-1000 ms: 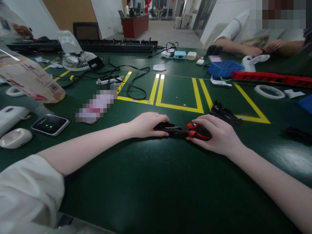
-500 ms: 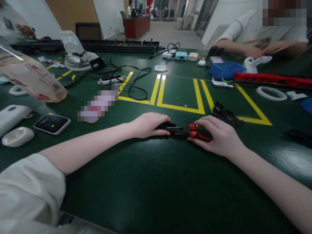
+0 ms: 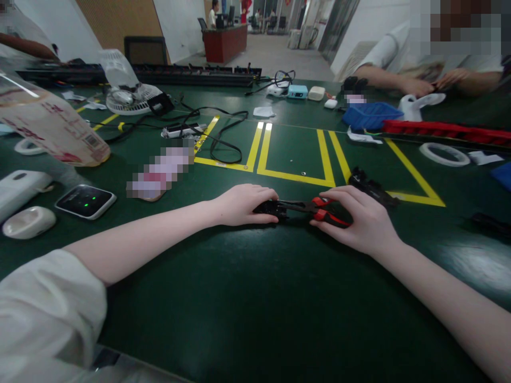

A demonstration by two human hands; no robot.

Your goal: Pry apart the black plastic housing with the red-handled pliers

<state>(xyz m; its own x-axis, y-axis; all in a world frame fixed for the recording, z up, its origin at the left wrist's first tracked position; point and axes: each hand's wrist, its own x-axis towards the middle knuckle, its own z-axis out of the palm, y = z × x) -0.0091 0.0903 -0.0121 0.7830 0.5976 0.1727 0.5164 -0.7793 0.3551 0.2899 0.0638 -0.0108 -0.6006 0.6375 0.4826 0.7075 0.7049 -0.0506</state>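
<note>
The pliers [image 3: 332, 217] are lying roughly level between the two hands, their nose pointing toward the left hand [image 3: 244, 205] and their red-and-black handles resting in the right hand [image 3: 362, 217]. The left hand is clamping a small black part [image 3: 272, 210] between thumb and fingers, just left of the pliers. The nose is reaching the part's upper edge; whether the jaws are biting on it, I cannot tell. The right hand is curling around the handles, which are standing spread. The hands themselves are keeping apart, with the part and the pliers bridging the space between them over the green table [image 3: 255, 298].

Beyond the pliers and to their right, a black assembly [image 3: 372, 188] is lying near the right hand's knuckles. Straight beyond the pliers, yellow tape [image 3: 296, 177] is marking outlines on the tabletop. Far to the left of the pliers, a device with green lights [image 3: 85, 202] is sitting just beside a pale rounded object [image 3: 29, 222]. Farther off, beyond the pliers to the right, a blue tray [image 3: 371, 116] is standing near a long red strip [image 3: 447, 131], and another person's hands [image 3: 419, 86] are working behind them.
</note>
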